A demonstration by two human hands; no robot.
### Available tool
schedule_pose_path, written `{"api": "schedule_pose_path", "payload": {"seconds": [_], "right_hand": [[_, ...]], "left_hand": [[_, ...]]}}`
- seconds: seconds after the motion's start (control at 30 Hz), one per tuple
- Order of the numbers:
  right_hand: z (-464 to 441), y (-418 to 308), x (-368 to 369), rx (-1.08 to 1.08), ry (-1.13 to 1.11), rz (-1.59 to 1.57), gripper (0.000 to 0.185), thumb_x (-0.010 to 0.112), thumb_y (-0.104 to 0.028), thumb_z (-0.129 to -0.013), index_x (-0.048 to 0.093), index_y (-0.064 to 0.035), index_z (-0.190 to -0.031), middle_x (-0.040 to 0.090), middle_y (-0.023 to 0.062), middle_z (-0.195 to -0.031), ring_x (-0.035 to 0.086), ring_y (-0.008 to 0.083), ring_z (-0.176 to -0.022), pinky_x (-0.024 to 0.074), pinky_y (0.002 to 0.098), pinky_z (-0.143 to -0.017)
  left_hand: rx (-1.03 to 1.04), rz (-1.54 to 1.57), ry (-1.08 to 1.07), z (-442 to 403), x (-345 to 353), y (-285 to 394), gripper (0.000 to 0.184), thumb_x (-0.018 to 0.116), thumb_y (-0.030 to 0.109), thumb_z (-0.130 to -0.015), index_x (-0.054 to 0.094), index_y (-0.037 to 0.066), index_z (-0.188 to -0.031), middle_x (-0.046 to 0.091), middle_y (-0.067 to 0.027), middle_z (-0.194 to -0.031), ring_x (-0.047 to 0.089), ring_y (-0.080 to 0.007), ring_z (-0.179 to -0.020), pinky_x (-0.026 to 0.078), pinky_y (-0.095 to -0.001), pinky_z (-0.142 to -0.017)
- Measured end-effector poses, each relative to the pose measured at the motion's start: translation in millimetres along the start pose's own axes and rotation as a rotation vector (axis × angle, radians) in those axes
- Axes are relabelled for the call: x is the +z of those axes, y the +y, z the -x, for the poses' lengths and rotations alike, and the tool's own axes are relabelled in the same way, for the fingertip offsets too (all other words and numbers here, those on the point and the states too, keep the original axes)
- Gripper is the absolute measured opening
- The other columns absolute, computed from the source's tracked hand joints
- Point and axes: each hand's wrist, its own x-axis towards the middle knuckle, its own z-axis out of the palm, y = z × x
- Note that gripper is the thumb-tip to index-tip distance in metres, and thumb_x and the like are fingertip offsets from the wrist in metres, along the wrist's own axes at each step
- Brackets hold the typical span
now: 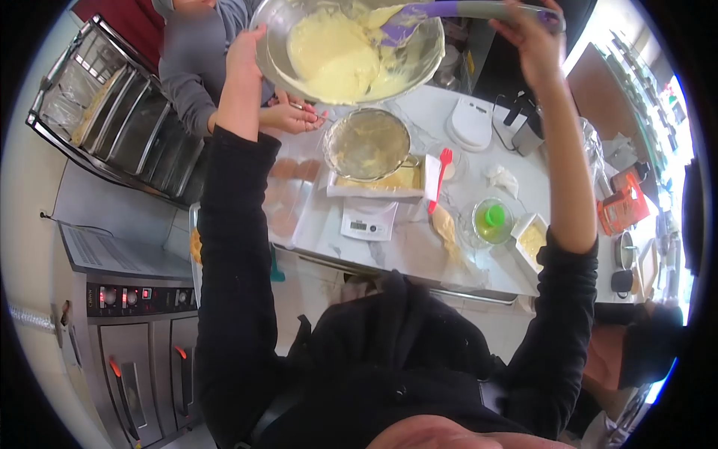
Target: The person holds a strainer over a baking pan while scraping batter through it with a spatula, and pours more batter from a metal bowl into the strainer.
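My left hand (pixel 245 56) grips the rim of a large metal bowl (pixel 271 46), raised and tilted above the table. Pale yellow batter (pixel 333 56) coats its inside. My right hand (pixel 532 49) is closed around the grey handle of a purple spatula (pixel 441 9), whose blade lies in the batter. Below the bowl, another person's hand (pixel 295 116) holds a round sieve (pixel 368 146). The sieve is over a paper-lined rectangular pan (pixel 430 176) with yellow batter inside. That pan rests on a white kitchen scale (pixel 369 222).
On the table are a red brush (pixel 441 176), a piping bag (pixel 446 228), a glass bowl (pixel 479 238) with a green item, another lined pan (pixel 529 241), and a white device (pixel 471 122). A tray rack (pixel 127 112) and oven (pixel 142 359) stand left.
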Motion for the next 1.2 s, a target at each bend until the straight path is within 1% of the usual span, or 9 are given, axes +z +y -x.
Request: {"api": "schedule_pose_path", "payload": {"seconds": [0.07,0.27,0.4,0.53,0.7,0.77,0.93,1.0,1.2], "right_hand": [[-46,12,-54,0.144,-0.409,0.085,0.034,0.058,-0.026,-0.077,0.047,-0.0047,-0.101,0.051,0.0054,-0.094,0.054,0.0166,-0.085,0.0462,0.0344,-0.083],[-6,-6,-46,0.387,-0.769,1.073,0.044,0.057,-0.033,-0.076,0.046,-0.0130,-0.113,0.056,0.0046,-0.085,0.053,0.0064,-0.063,0.0401,0.0164,-0.047],[27,31,-33,0.366,-0.864,1.202,0.047,0.052,-0.028,-0.080,0.038,-0.0063,-0.119,0.055,0.0071,-0.071,0.051,0.0095,-0.050,0.0439,0.0242,-0.043],[18,17,-34,-0.601,-0.767,1.772,0.051,0.046,-0.012,-0.083,0.029,-0.0289,-0.128,0.054,0.0083,-0.071,0.056,0.0152,-0.055,0.0454,0.0291,-0.050],[-1,30,-49,-0.996,-0.550,1.931,0.071,0.049,0.000,-0.075,0.022,-0.0392,-0.128,0.053,0.0056,-0.077,0.057,0.0172,-0.058,0.0456,0.0272,-0.041],[19,30,-46,-0.639,-0.625,1.856,0.064,0.050,-0.005,-0.077,0.025,-0.0363,-0.128,0.054,0.0085,-0.074,0.057,0.0231,-0.059,0.0468,0.0329,-0.047],[58,41,-46,0.047,-0.762,1.473,0.048,0.053,-0.013,-0.077,0.041,-0.0263,-0.121,0.058,0.0147,-0.093,0.057,0.0329,-0.073,0.0453,0.0394,-0.069],[62,73,-63,-0.100,-0.869,1.111,0.047,0.053,-0.010,-0.076,0.042,-0.0187,-0.121,0.056,0.0162,-0.101,0.057,0.0303,-0.084,0.0436,0.0350,-0.076],[82,94,-57,0.348,-0.880,0.838,0.048,0.053,-0.005,-0.075,0.042,-0.0095,-0.121,0.058,0.0082,-0.090,0.048,0.0104,-0.073,0.0406,0.0254,-0.072]], "left_hand": [[0.089,-0.026,-0.041,-2,-11,1,0.015,0.046,0.009,-0.083,0.049,-0.001,-0.095,0.057,-0.0108,-0.085,0.058,-0.0214,-0.075,0.048,-0.0339,-0.067],[0.279,-0.029,0.067,19,4,11,0.005,0.048,0.006,-0.083,0.049,0.002,-0.086,0.055,-0.0074,-0.082,0.056,-0.0182,-0.069,0.047,-0.0318,-0.063],[0.410,0.026,0.057,22,5,2,0.013,0.054,0.005,-0.079,0.046,0.008,-0.069,0.054,-0.0032,-0.073,0.053,-0.0121,-0.062,0.044,-0.0266,-0.057],[0.518,-0.061,0.029,23,7,3,0.026,0.057,0.004,-0.077,0.042,0.010,-0.057,0.050,0.0019,-0.061,0.050,-0.0068,-0.059,0.040,-0.0219,-0.052],[0.655,-0.133,-0.074,43,26,-1,0.034,0.058,0.004,-0.076,0.034,0.012,-0.053,0.037,0.0070,-0.055,0.034,-0.0026,-0.054,0.027,-0.0190,-0.049],[0.766,-0.163,-0.033,50,32,-2,0.039,0.058,0.005,-0.076,0.028,0.012,-0.052,0.024,0.0099,-0.053,0.018,-0.0012,-0.051,0.013,-0.0197,-0.046],[0.799,0.004,-0.028,55,33,-14,0.039,0.059,0.003,-0.075,0.027,0.012,-0.054,0.026,0.0093,-0.054,0.020,-0.0015,-0.051,0.015,-0.0190,-0.047],[0.798,0.018,-0.024,58,33,-22,0.040,0.059,0.004,-0.075,0.026,0.013,-0.055,0.026,0.0092,-0.055,0.020,-0.0014,-0.052,0.015,-0.0189,-0.048],[0.802,0.007,-0.035,58,31,-40,0.040,0.059,0.005,-0.076,0.026,0.013,-0.055,0.026,0.0091,-0.055,0.019,-0.0018,-0.053,0.015,-0.0188,-0.048]]}}
